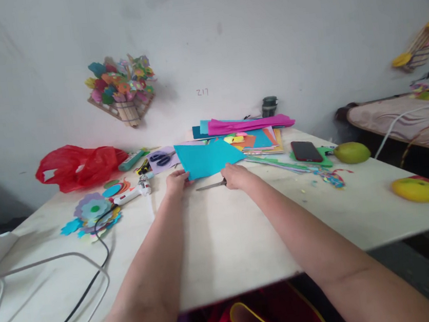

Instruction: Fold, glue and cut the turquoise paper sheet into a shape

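Note:
A bright blue sheet of paper (208, 159) is held up at a slant above the far middle of the table. My left hand (177, 182) pinches its lower left corner between thumb and fingers. At the sheet's lower right edge is my right hand (237, 175), closed around a pair of scissors (211, 185) whose blades point left, just below the paper. The right fingers also touch the paper's edge; whether they grip it too I cannot tell. The scissors' handles are hidden inside that hand.
On the left lie a glue gun (131, 194), paper flowers (94, 211), cables (107, 276) and a red plastic bag (79, 166). Dark-handled scissors (162, 158) rest behind. To the right are a phone (306, 151), paper strips (277, 165), a green fruit (352, 152) and a yellow fruit (416, 190).

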Demonstrator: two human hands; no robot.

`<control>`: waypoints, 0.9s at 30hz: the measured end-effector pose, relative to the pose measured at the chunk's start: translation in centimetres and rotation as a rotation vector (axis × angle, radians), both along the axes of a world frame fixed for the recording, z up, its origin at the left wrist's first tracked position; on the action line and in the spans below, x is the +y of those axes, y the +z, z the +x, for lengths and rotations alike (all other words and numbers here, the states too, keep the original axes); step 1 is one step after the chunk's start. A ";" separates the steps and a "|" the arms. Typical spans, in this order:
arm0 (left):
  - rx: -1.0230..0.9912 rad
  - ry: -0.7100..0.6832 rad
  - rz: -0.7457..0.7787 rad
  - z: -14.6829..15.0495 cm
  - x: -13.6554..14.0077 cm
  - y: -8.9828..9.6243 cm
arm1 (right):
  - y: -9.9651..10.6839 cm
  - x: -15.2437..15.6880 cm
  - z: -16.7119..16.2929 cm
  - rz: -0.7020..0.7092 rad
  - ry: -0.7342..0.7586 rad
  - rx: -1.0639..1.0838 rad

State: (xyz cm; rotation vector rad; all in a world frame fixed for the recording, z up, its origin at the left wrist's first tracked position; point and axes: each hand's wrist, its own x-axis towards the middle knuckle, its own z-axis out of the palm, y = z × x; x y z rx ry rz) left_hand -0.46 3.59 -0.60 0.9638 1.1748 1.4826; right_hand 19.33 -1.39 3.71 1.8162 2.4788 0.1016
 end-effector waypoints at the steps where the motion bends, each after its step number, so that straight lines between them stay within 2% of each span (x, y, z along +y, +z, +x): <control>1: -0.003 -0.014 -0.007 0.0 0.0 0.1 | 0.0 0.0 0.1 -0.003 0.005 -0.001; 8: -0.004 -0.117 -0.054 -0.2 -0.3 0.6 | 0.8 -0.5 0.3 -0.028 0.025 -0.013; 18: -0.025 -0.197 -0.006 -0.5 -0.2 0.2 | 1.6 -1.1 0.5 -0.038 0.088 -0.013; 24: -0.006 -0.139 -0.032 -0.3 -0.1 0.4 | 1.4 -0.5 1.2 -0.073 0.083 0.076; 27: 0.009 -0.086 -0.042 0.0 0.0 0.4 | 1.3 0.1 1.9 -0.206 0.059 0.195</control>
